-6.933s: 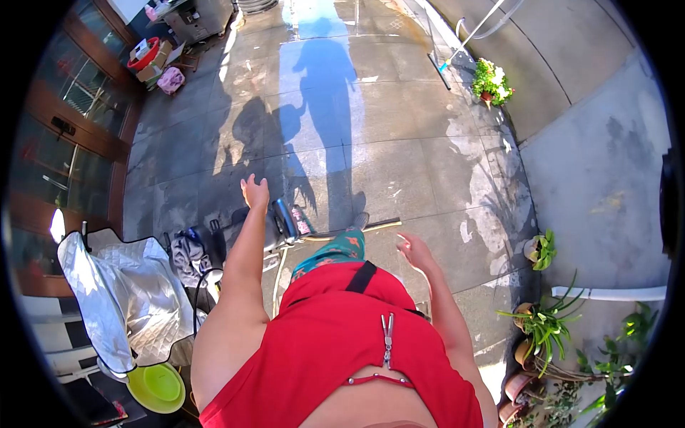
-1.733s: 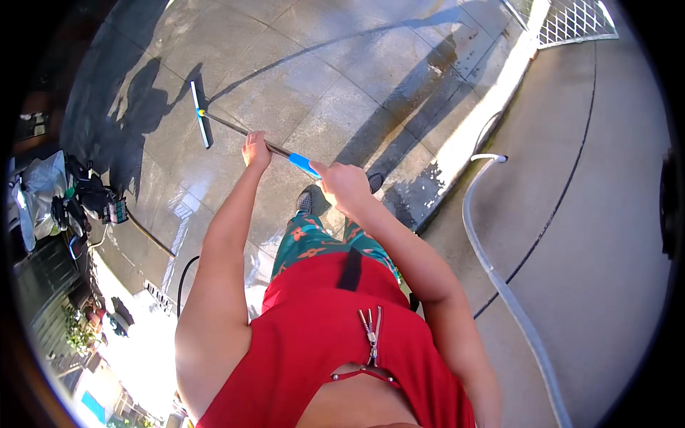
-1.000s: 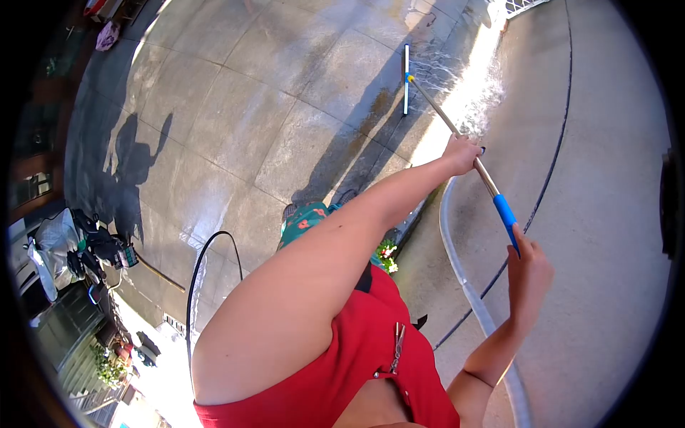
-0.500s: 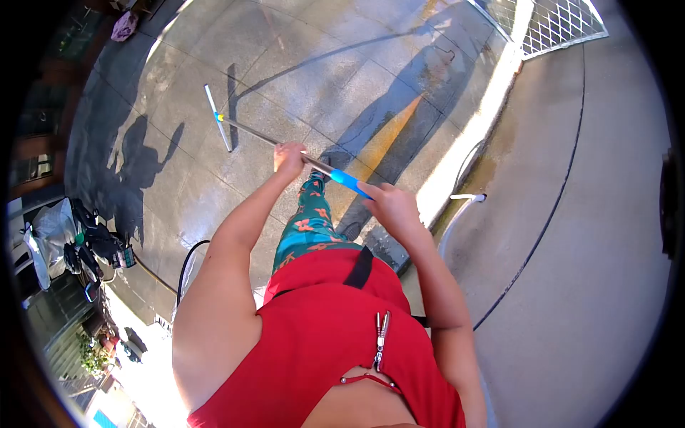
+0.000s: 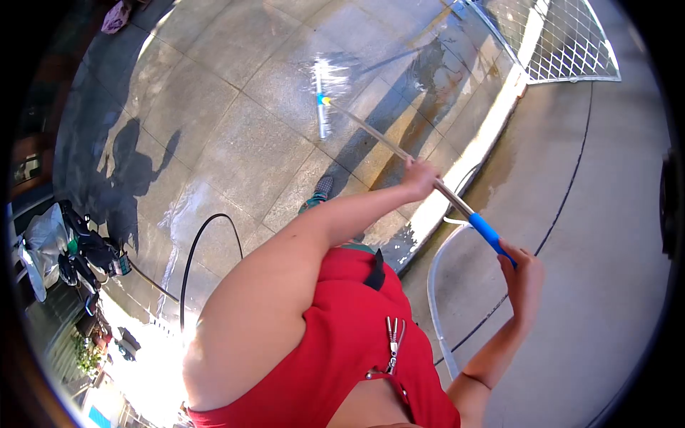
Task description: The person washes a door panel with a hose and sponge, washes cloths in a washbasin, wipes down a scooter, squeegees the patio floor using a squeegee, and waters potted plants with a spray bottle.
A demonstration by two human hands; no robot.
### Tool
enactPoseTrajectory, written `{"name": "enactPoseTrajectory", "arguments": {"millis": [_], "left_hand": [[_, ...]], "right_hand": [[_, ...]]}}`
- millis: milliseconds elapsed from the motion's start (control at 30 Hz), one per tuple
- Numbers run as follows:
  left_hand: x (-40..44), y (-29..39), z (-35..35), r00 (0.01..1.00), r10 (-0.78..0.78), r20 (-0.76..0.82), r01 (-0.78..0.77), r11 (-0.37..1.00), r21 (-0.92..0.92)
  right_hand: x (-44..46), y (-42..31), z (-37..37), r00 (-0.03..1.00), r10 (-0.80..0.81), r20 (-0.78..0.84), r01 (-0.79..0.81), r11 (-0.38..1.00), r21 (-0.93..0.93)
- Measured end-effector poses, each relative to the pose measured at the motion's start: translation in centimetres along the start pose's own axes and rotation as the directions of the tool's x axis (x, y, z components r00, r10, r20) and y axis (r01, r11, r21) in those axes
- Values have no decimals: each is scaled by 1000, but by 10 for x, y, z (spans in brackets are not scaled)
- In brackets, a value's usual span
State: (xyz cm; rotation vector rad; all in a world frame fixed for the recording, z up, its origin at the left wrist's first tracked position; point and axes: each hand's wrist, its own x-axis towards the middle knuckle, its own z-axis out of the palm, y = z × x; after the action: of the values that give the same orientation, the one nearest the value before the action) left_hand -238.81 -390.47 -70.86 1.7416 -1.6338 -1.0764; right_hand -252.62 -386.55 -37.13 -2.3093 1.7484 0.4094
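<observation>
A long-handled floor squeegee runs diagonally across the view. Its narrow head rests on wet paving, with a bright splash of water beside it. My left hand is closed around the metal pole near its middle. At the pole's upper end, my right hand grips the blue handle sleeve. My foot in a dark patterned shoe stands on the tiles below the pole.
A pale raised kerb divides the tiles from smooth concrete. A white lattice gate stands at upper right. Black hose and a clear hose lie on either side of me. A motorbike is parked at left.
The squeegee head has swung right across the tiles, and water now splashes beside it. Both hands have moved right with the pole, the right one also lower in view.
</observation>
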Motion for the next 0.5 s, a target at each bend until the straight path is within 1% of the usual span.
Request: {"name": "enactPoseTrajectory", "arguments": {"millis": [67, 100, 167, 200, 233, 267, 333, 400, 433, 500], "left_hand": [[29, 26, 14, 992, 125, -16, -125, 992, -11], [44, 27, 13, 987, 154, 40, -153, 988, -28], [71, 25, 2, 969, 198, 146, -190, 979, -67], [78, 19, -5, 960, 228, 164, -218, 973, -79], [83, 9, -18, 948, 259, 184, -247, 965, -87], [88, 2, -26, 935, 291, 205, -278, 956, -89], [87, 1, -33, 931, 359, 61, -354, 931, -84], [83, 10, -44, 910, 410, -57, -413, 907, -78], [76, 11, -55, 907, 406, -117, -413, 910, -41], [64, -4, -81, 918, 359, -169, -359, 933, 33]], "right_hand": [[-3, -2, -12, 998, 48, -29, -50, 996, -70], [0, -5, -17, 997, 66, -50, -71, 992, -106], [8, -31, -14, 997, 0, -74, -21, 958, -287], [7, -47, -8, 997, -29, -75, -1, 929, -370], [9, -62, -3, 992, -97, -82, 59, 922, -382], [12, -78, -1, 973, -196, -123, 125, 894, -430], [12, -95, -11, 966, -210, -152, 116, 874, -473], [11, -95, -42, 964, -219, -153, 137, 897, -420], [13, -94, -52, 961, -227, -160, 148, 906, -396], [25, -90, -61, 962, -232, -144, 173, 926, -335]]}}
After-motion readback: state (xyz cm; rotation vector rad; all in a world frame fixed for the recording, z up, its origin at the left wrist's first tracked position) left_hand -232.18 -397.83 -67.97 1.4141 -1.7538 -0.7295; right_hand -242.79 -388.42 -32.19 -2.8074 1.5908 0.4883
